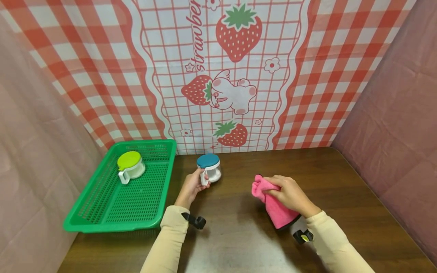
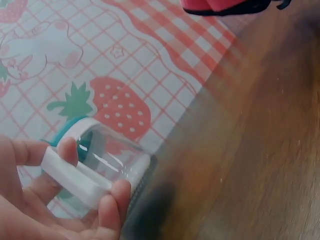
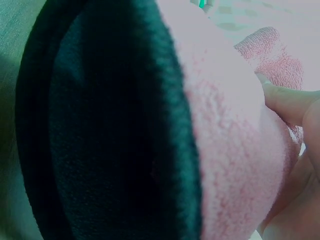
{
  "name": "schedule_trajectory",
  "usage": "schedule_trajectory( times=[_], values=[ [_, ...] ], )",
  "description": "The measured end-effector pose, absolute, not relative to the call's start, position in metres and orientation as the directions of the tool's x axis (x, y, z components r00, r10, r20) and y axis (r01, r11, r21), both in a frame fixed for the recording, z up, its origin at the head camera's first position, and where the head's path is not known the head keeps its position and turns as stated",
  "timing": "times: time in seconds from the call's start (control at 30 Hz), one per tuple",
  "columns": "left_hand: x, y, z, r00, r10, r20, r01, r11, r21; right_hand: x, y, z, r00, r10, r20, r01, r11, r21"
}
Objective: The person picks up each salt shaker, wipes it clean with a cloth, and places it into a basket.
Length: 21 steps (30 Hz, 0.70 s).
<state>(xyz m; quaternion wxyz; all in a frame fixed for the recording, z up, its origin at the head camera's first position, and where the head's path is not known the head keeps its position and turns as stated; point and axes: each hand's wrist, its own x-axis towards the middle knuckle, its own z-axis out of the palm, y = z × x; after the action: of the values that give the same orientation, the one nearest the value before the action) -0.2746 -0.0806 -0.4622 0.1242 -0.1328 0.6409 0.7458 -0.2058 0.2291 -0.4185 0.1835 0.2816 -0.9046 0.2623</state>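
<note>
My left hand grips the white handle of a clear seasoning jar with a blue lid, near the back of the table. In the left wrist view the fingers wrap the handle and the see-through body shows white at its base. Over the table to the right, my right hand holds a bunched pink cloth with dark edging. The right wrist view shows the thumb pressing into the cloth, whose dark-edged fold faces the camera.
A green plastic basket stands on the left of the wooden table. Inside it sits a similar jar with a lime-green lid. A strawberry-print cloth hangs behind the table, and pink curtains flank both sides.
</note>
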Motion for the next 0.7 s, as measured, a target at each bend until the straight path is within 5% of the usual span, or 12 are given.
schedule_trajectory(
  times=[0.7],
  values=[
    [-0.25, -0.074, -0.44, -0.946, 0.077, -0.315, -0.324, -0.181, 0.928, -0.207, 0.228, -0.417, -0.781, -0.396, 0.483, -0.596, 0.704, -0.387]
  ],
)
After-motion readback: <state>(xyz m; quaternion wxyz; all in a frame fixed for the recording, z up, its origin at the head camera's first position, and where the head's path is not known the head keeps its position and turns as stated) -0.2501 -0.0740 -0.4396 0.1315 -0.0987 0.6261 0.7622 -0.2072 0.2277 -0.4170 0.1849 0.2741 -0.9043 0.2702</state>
